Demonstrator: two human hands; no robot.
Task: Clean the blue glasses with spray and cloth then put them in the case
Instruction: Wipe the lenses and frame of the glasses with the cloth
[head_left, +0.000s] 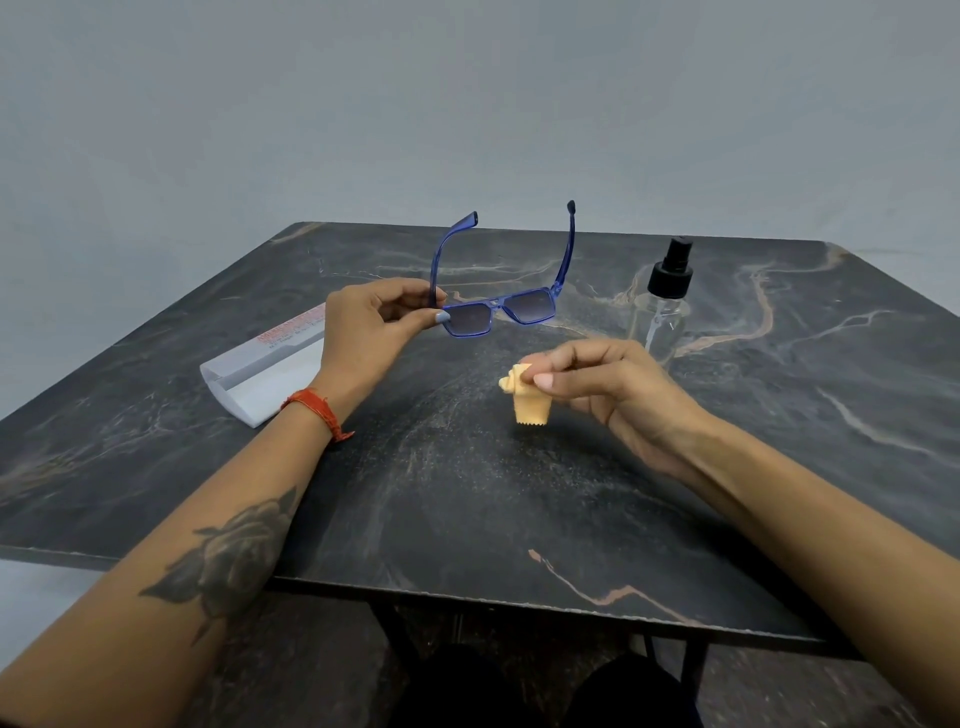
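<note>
While the left hand (371, 325) lifts the blue glasses (506, 296) above the dark marbled bench (467, 493), its thumb and fingers pinch the frame at the left hinge, with both arms of the glasses unfolded and pointing up and away. To the right and nearer, the right hand (605, 387) has its thumb and fingertips closed on a small bunched orange cloth (524, 397) (its zigzag edge hangs down), clear of the glasses. A clear spray bottle (665, 306) with a black pump top stands upright on the bench at the far right, just beyond the right hand. At the left, behind the left wrist with its orange thread band (317, 410), lies the white case (260, 376), red lettering on its top.
</note>
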